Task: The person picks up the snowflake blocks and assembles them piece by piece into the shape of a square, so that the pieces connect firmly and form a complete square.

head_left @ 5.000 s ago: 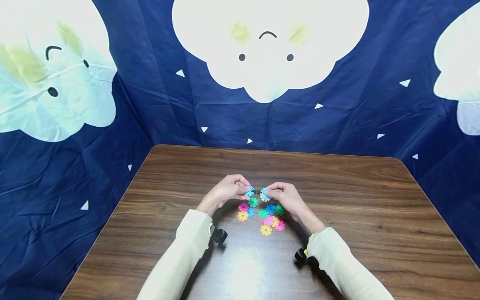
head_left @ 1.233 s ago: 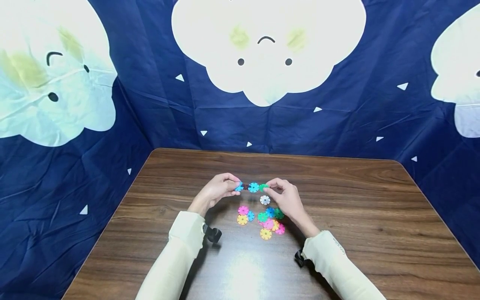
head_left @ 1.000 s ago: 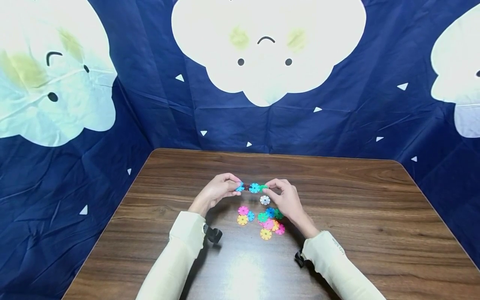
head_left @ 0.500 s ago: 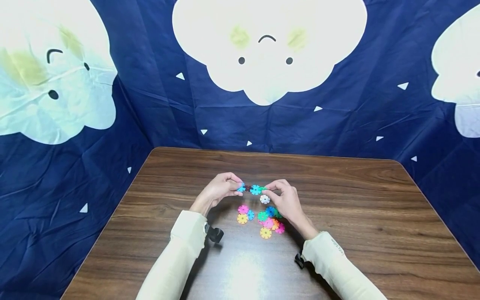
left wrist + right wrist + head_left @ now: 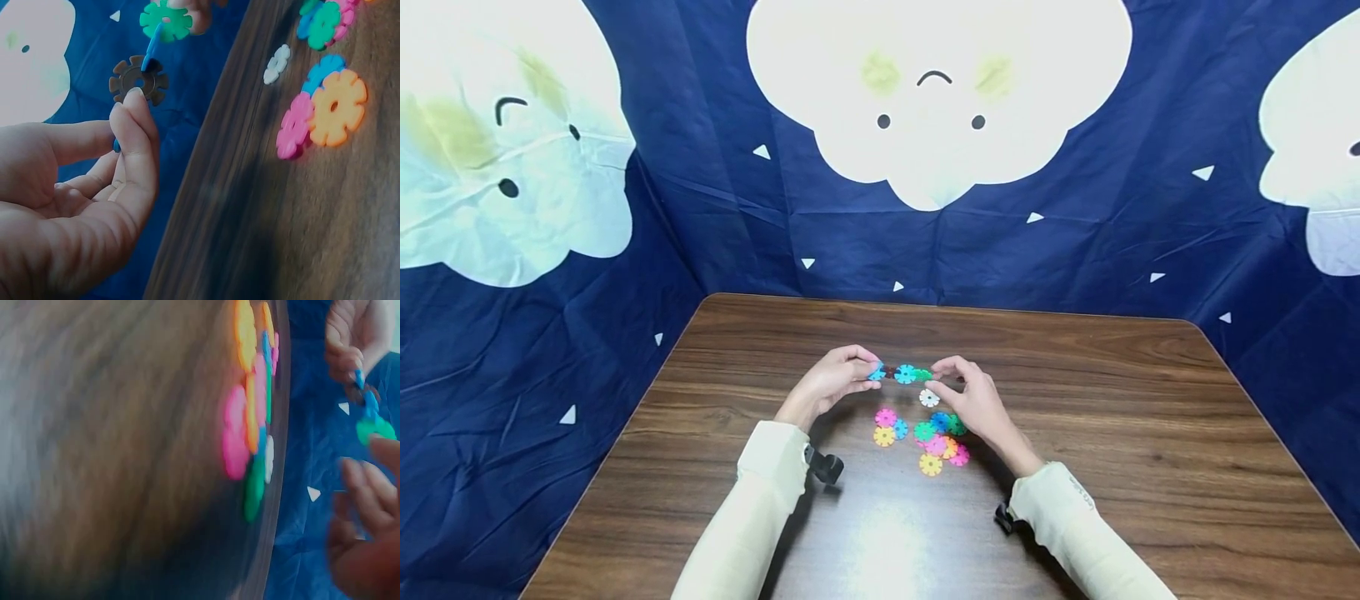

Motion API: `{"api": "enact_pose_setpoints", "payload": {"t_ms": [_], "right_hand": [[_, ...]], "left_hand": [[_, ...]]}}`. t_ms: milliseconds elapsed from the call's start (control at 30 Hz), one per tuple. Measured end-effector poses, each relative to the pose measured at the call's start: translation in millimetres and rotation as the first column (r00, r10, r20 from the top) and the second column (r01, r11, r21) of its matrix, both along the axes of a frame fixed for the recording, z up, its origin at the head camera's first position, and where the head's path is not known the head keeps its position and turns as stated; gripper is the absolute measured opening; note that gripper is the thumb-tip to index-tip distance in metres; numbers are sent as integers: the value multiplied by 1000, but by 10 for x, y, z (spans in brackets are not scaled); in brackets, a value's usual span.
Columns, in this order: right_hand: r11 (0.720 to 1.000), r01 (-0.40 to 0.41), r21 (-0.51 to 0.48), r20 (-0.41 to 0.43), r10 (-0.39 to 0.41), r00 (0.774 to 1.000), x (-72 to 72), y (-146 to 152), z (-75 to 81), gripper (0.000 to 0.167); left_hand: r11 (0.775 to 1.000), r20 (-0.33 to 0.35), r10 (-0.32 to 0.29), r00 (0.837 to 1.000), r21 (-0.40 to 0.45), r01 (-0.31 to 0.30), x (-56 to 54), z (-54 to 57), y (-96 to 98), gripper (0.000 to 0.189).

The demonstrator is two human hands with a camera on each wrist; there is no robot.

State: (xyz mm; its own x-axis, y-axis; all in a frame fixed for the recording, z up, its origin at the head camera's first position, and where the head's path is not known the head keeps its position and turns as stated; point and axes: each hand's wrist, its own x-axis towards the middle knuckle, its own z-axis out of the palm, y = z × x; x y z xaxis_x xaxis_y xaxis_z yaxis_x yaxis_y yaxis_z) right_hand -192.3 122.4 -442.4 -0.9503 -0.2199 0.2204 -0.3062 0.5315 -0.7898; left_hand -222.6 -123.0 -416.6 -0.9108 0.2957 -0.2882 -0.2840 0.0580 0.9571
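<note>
Left hand [image 5: 832,382] pinching the blue nine-o'clock end of a raised notched-disc chain [image 5: 905,374], right hand [image 5: 979,402] at its green three-o'clock end, grip unclear, white disc [image 5: 929,398] at four o'clock, coloured discs [image 5: 936,445] around six.

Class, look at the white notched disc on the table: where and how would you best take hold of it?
Best pinch the white disc by opposite edges of its notched rim, probably from above and the right: it lies flat and thin on the table, apart from the coloured pile, with the right hand nearest.
</note>
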Motion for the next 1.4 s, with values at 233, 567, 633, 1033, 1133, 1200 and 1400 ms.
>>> {"api": "enact_pose_setpoints", "payload": {"t_ms": [233, 567, 633, 1033, 1133, 1200, 1400], "right_hand": [[954, -148, 260, 135, 116, 984, 31, 181, -14, 15], [854, -147, 499, 136, 90, 987, 148, 309, 7, 24], [864, -141, 483, 138, 84, 987, 154, 322, -1, 25], [991, -20, 129, 189, -5, 982, 130, 314, 43, 10], [1000, 25, -18, 273, -19, 962, 110, 266, 73, 14], [994, 65, -92, 334, -31, 942, 99, 236, 93, 19], [971, 170, -168, 442, -80, 893, 75, 181, 136, 27]], "left_hand": [[1000, 5, 17, 1000, 6, -17, 2, 26, -103, 18], [1000, -5, 22, 1000, -3, -22, 10, 53, -144, 19], [1000, -2, 23, 1000, -2, -23, 8, 54, -147, 19], [1000, 2, 1, 1000, 8, -1, 5, 47, -128, 19], [1000, -5, -14, 1000, 8, 14, 5, 37, -101, 18], [1000, -8, -26, 1000, 6, 26, 5, 25, -81, 17], [998, -18, -54, 998, 12, 55, 3, -19, -28, 13]]}}
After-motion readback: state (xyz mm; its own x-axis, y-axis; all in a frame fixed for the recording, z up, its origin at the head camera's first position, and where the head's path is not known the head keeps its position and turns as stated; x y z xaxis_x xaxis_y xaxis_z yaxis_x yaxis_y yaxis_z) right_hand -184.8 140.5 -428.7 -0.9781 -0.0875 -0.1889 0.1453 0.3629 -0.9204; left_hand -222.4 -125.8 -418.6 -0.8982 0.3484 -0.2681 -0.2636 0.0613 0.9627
